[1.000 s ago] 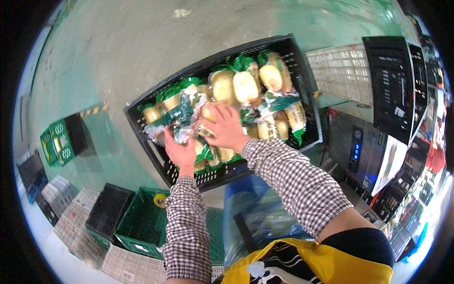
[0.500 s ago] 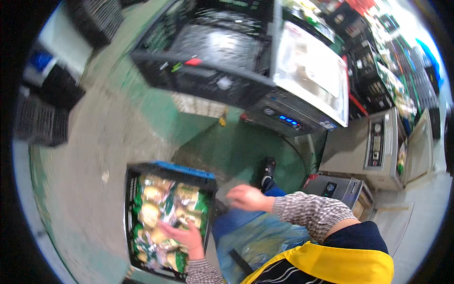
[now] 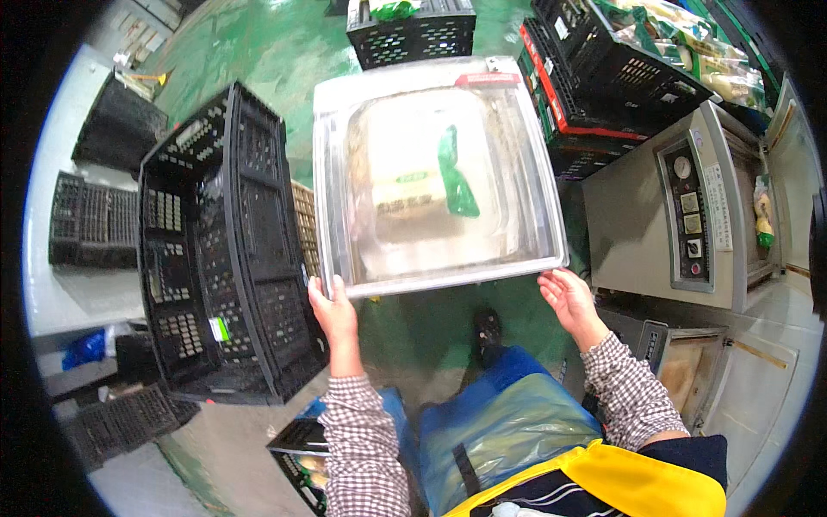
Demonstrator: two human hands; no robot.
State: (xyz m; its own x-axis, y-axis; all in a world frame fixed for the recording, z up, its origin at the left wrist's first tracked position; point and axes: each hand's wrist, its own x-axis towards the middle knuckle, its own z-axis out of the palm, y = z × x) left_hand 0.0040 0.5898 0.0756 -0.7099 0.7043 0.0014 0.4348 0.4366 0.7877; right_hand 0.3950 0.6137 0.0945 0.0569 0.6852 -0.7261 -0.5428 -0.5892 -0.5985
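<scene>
The clear, domed, square plastic lid (image 3: 422,231) covers a green-and-white plastic-wrapped package (image 3: 415,188). The left hand (image 3: 338,320) and right hand (image 3: 572,302) meet the lid's near corners, fingers bent, grip uncertain; even pressure should keep it level.

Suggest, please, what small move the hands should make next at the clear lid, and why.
I would probably steady the clear lid evenly and check whether it is fully shut: the left hand and right hand are at its two near corners, and a package with green on it shows through it. This view doesn't settle whether it is shut.
</scene>
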